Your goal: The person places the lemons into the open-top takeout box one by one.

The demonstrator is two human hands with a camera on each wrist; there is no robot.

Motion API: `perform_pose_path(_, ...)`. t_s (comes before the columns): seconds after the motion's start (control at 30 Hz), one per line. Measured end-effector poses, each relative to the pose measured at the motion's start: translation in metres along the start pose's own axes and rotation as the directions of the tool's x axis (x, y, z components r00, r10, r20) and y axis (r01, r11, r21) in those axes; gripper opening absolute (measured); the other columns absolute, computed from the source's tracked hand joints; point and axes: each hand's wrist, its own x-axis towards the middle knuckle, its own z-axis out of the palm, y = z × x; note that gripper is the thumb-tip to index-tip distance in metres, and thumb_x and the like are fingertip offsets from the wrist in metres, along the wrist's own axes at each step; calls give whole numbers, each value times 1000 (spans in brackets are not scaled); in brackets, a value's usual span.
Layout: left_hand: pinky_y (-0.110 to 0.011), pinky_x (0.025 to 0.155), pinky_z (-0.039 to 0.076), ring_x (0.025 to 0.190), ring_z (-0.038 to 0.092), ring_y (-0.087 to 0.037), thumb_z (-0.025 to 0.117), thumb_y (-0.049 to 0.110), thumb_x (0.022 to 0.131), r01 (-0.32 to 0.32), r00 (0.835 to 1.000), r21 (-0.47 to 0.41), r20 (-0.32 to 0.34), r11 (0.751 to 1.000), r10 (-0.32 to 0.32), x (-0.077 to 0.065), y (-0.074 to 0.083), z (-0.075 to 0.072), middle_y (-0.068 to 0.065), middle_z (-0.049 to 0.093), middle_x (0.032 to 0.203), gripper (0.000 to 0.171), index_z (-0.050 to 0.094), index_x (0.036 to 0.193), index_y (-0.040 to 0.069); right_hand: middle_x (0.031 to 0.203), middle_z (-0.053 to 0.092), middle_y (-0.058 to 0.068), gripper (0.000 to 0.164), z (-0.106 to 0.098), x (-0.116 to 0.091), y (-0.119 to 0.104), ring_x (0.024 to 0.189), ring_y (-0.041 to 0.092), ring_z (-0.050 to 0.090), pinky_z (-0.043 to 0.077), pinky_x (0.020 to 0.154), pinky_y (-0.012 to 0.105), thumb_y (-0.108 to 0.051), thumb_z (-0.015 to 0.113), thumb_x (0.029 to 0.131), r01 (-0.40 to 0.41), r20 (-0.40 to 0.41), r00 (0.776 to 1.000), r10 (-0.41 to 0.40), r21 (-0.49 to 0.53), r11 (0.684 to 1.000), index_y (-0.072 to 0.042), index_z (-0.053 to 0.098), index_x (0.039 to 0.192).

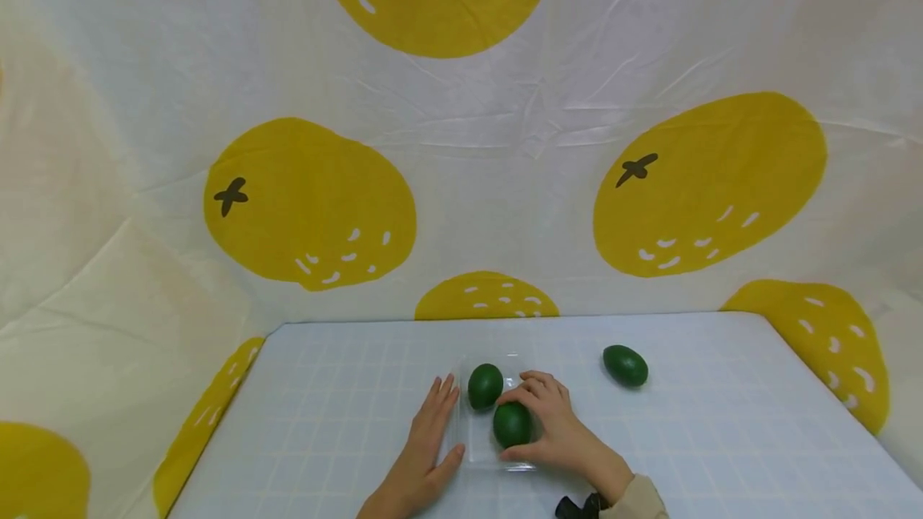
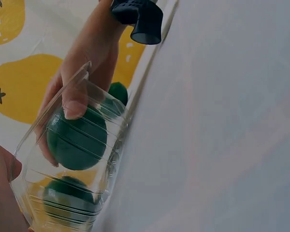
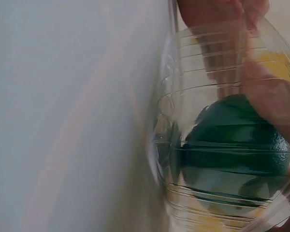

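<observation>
A clear plastic container (image 1: 479, 445) sits on the table between my two hands. My right hand (image 1: 555, 428) reaches into it, with thumb and fingers curled round a dark green avocado (image 1: 513, 425) at its near right. Through the ribbed clear wall, the left wrist view shows the right thumb against this avocado (image 2: 77, 140). Another avocado (image 1: 485, 387) lies in the container's far left part. My left hand (image 1: 421, 447) rests along the container's left side, fingers extended and thumb near the front corner.
A third avocado (image 1: 625, 366) lies on the table to the right, behind my right hand. The table (image 1: 346, 391) has a pale checked cover. A white cloth with yellow fruit prints (image 1: 505, 183) hangs behind it and at both sides. A black wrist device (image 1: 580, 506) sits at my right sleeve.
</observation>
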Motion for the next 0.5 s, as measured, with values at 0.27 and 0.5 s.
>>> perform_pose_path(0.27, -30, 112, 3, 141, 14, -39, 55, 24, 88, 7, 1000, 6, 6, 1000, -7, 1, 2, -1, -9, 14, 156, 71, 24, 148, 3, 112, 52, -10, 54, -2, -1, -3, 122, 25, 34, 23, 89, 55, -52, 80, 63, 5, 9, 1000, -5, -3, 1000, -27, 64, 108)
perform_pose_path(0.5, -27, 113, 1, 140, 15, -40, 57, 21, 88, 2, 1000, -8, 3, 1000, -2, -1, 3, -1, -12, 17, 155, 71, 24, 148, 3, 114, 55, -13, 40, 5, -4, 4, 125, 26, 33, 25, 85, 52, -47, 75, 74, 42, -15, 999, -42, 60, 997, -28, 62, 106)
